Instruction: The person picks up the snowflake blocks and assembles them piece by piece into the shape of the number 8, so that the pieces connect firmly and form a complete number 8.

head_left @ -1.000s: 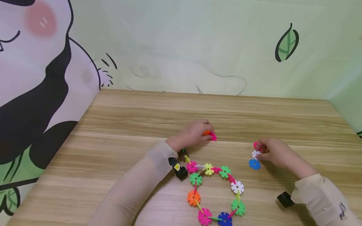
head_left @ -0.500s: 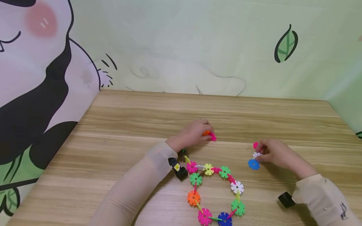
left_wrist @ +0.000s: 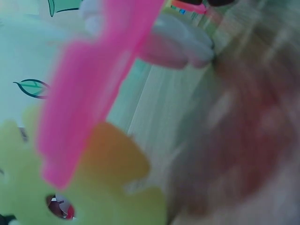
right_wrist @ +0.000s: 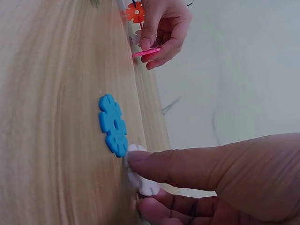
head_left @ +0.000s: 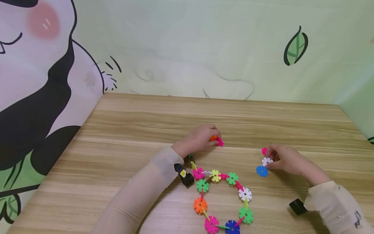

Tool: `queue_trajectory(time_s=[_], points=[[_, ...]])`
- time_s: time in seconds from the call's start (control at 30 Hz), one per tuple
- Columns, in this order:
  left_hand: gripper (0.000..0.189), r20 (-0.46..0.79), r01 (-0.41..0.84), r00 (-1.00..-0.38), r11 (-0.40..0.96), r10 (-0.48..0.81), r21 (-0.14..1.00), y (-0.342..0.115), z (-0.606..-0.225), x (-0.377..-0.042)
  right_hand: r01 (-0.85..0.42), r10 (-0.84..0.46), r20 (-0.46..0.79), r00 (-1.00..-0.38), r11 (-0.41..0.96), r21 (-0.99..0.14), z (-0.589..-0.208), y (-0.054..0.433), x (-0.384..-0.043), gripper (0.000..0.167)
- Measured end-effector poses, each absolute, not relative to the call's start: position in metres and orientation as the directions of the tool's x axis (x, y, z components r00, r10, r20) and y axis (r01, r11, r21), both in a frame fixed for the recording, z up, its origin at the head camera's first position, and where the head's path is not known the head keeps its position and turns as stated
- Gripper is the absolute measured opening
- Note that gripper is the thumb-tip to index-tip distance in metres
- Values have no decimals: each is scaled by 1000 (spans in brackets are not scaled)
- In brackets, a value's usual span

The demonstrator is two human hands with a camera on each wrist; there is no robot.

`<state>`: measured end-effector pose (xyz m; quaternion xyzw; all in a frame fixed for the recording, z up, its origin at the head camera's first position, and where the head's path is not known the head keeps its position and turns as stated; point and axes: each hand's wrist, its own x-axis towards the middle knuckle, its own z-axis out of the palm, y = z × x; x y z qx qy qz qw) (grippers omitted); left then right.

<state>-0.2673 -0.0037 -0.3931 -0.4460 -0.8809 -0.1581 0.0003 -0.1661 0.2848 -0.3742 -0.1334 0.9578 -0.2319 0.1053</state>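
In the head view my left hand (head_left: 200, 139) pinches a pink notched plastic disc (right_wrist: 148, 52) between thumb and fingers. An orange disc (head_left: 214, 137) shows under that hand, partly covered. To the right, my right hand (head_left: 287, 160) pinches a white notched disc (head_left: 267, 162) close to the table. A blue disc (right_wrist: 112, 124) lies flat beside the white one, at its near-left edge. Just beyond my right fingertips is another pink disc (head_left: 264, 151), partly hidden. Blurred pink and yellow discs (left_wrist: 98, 89) fill much of the left wrist view.
A ring of joined colourful discs (head_left: 200, 205) lies on the wooden table (head_left: 140, 120) in front, with a tail running under my left wrist. Painted walls (head_left: 190, 48) stand behind and at the sides. Black wrist cameras (head_left: 298, 206) sit on both sleeves.
My right hand has shifted very slightly to the right and nearer. The white disc moved a little right with it, showing more, and the blue disc slid slightly left. The left hand stays still.
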Motion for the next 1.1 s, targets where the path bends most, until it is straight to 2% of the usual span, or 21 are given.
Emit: queue_trajectory(time_s=[0.13, 0.33, 0.67, 1.1], points=[[14, 147, 789, -599, 549, 787, 276, -4, -393, -267, -197, -310, -146, -939, 836, -512, -372, 286, -167, 21], [14, 166, 798, -587, 532, 792, 284, -5, -394, -268, -163, -327, -139, -935, 744, -648, -363, 283, -171, 16], [15, 146, 771, -618, 558, 773, 307, -7, -396, -267, -101, -318, -110, -942, 579, -809, -377, 237, -189, 18], [16, 141, 767, -620, 559, 772, 315, -3, -397, -268, -29, -281, -119, -952, 470, -882, -396, 205, -202, 24]])
